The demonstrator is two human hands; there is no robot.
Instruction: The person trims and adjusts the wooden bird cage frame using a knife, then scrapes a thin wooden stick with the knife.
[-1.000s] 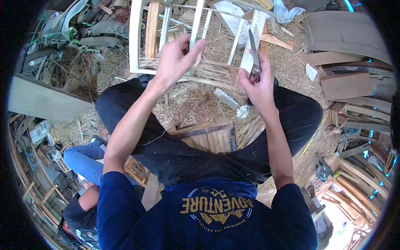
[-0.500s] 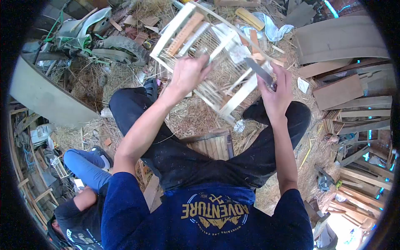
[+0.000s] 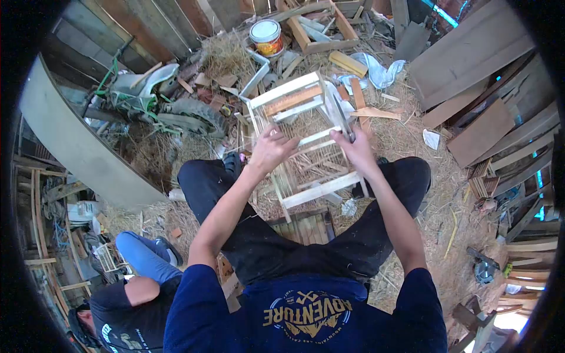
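Gripping a knife (image 3: 341, 116), the right hand (image 3: 358, 152) sits at one side of a slatted wooden cage (image 3: 318, 136) above the straw-strewn floor (image 3: 432, 203); the left hand (image 3: 272, 150) curls at the opposite side, though I cannot tell whether it holds the cage, and a bucket (image 3: 266, 39) stands farther off
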